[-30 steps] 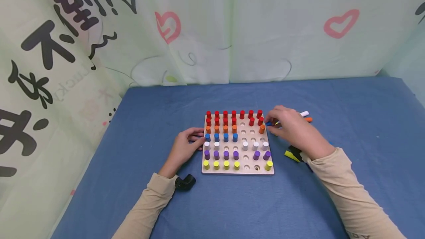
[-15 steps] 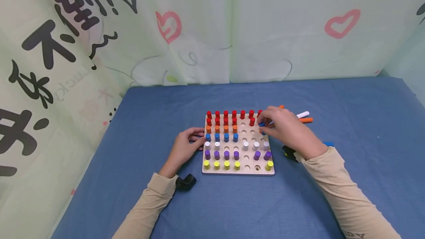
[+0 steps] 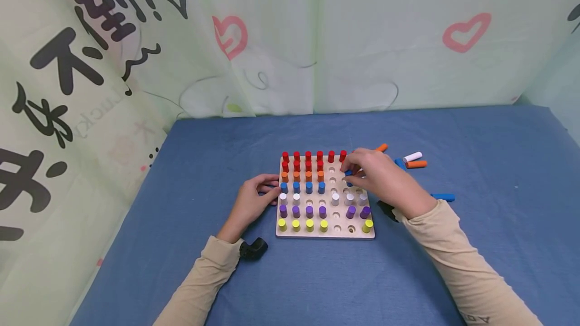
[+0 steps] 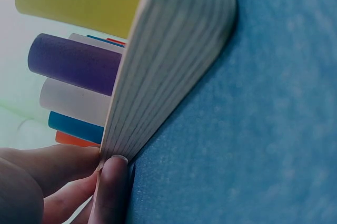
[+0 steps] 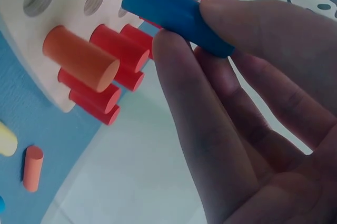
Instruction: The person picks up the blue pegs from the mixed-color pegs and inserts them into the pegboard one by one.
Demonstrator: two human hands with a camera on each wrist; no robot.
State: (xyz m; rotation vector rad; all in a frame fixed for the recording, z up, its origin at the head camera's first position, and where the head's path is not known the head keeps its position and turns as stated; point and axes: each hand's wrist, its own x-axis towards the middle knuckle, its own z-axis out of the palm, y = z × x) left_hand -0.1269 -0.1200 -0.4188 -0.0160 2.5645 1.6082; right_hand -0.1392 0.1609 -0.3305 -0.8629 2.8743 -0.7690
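A wooden pegboard lies on the table, its holes partly filled with rows of red, orange, blue, white, purple and yellow pegs. My right hand is over the board's right part and pinches a blue peg between thumb and fingers. In the right wrist view the peg is tilted and its far end is near the board's holes; the head view does not show whether it touches. At the board's left edge, my left hand grips the rim, with fingertips against the side and top.
Loose pegs lie right of the board: an orange peg, a white peg, another orange one behind the right hand, and a blue peg. A printed curtain hangs behind the blue tablecloth.
My right hand has moved left with the blue peg, from beside the board's right edge to above its right columns. My left hand has stayed at the left edge.
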